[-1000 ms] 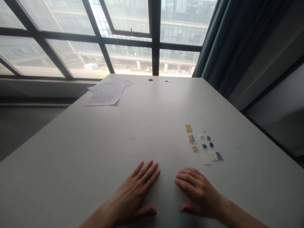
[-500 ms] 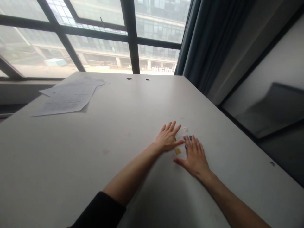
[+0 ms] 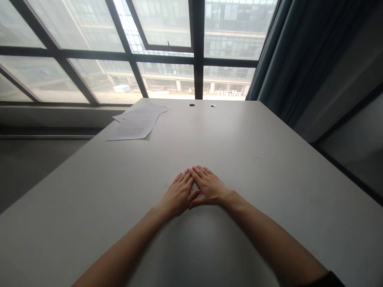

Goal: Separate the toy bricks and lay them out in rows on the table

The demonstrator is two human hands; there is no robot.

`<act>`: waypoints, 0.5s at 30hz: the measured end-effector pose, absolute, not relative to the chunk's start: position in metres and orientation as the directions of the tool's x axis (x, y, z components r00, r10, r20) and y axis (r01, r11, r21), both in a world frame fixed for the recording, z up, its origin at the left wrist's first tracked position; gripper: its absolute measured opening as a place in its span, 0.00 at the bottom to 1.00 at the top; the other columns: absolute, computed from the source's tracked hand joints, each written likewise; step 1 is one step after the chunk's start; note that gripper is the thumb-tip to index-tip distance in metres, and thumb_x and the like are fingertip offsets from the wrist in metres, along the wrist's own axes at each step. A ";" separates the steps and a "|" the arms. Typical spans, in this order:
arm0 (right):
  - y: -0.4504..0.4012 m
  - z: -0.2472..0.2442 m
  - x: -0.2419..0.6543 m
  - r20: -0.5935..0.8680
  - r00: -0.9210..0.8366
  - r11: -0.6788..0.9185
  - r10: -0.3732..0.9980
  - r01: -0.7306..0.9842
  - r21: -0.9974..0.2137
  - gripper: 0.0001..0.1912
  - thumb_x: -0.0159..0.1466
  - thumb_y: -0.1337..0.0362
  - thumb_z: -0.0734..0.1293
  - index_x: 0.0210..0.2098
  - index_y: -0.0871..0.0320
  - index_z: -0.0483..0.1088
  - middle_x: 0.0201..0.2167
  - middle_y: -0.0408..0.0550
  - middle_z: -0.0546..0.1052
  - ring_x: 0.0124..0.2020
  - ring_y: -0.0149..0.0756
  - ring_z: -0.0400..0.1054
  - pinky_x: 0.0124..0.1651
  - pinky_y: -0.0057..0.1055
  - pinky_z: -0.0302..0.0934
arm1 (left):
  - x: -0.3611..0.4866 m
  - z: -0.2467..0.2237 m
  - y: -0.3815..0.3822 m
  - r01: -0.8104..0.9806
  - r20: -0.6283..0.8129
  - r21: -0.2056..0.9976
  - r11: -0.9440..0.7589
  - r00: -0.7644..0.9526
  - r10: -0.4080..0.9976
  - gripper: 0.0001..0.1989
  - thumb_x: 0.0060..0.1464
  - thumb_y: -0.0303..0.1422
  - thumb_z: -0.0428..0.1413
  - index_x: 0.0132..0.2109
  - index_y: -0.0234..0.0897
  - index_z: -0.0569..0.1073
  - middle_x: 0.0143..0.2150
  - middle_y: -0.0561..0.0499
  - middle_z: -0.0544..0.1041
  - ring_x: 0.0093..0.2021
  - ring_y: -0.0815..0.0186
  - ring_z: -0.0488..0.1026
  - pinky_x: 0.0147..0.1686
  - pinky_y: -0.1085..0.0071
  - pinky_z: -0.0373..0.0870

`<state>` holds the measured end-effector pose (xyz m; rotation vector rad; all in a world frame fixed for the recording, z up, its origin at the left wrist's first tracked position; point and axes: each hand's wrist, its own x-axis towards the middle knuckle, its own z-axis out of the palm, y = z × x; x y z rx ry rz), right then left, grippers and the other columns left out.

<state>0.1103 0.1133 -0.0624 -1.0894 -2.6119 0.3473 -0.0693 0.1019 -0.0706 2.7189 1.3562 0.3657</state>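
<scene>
My left hand lies flat on the white table, fingers stretched forward. Against it rests my right hand, also palm down with its fingers extended. Their fingertips meet at the front and the thumbs overlap or touch at the back, leaving a small gap between. Neither hand grips anything that shows. Whatever lies beneath the palms is hidden.
Several printed paper sheets lie at the table's far left. Two round cable holes, one a dark hole, sit near the far edge. Beyond are a large window and a dark curtain on the right.
Both hands have come together, from the table's right side to its middle. The small dark, yellow and white bits seen beside them earlier are out of sight. The camera has turned left.
</scene>
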 end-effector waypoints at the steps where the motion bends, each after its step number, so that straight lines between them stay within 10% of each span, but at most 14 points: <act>1: 0.114 -0.061 0.085 0.194 -0.713 0.728 0.674 0.595 -0.341 0.60 0.49 0.34 0.65 0.66 0.69 0.43 0.66 0.65 0.51 0.68 0.52 0.41 0.67 0.45 0.36 | -0.095 -0.073 0.094 0.817 0.188 0.158 -0.555 0.527 0.829 0.32 0.61 0.45 0.45 0.67 0.35 0.50 0.67 0.41 0.55 0.68 0.55 0.49 0.64 0.55 0.49; 7: 0.112 -0.051 -0.018 0.262 -0.841 0.857 0.473 0.370 -0.360 0.58 0.50 0.35 0.65 0.67 0.65 0.42 0.66 0.61 0.52 0.67 0.51 0.43 0.67 0.45 0.38 | -0.197 -0.076 0.051 0.947 0.205 0.117 -0.301 0.273 0.940 0.36 0.60 0.47 0.46 0.67 0.30 0.49 0.67 0.37 0.56 0.67 0.51 0.50 0.63 0.52 0.51; 15: 0.091 -0.061 0.013 0.145 -0.698 0.699 0.701 0.632 -0.336 0.61 0.52 0.29 0.57 0.66 0.72 0.43 0.67 0.68 0.45 0.69 0.55 0.34 0.67 0.49 0.33 | -0.203 -0.065 0.063 0.953 0.136 0.121 -0.279 0.262 0.955 0.41 0.57 0.52 0.47 0.67 0.27 0.50 0.69 0.36 0.50 0.69 0.52 0.45 0.65 0.53 0.47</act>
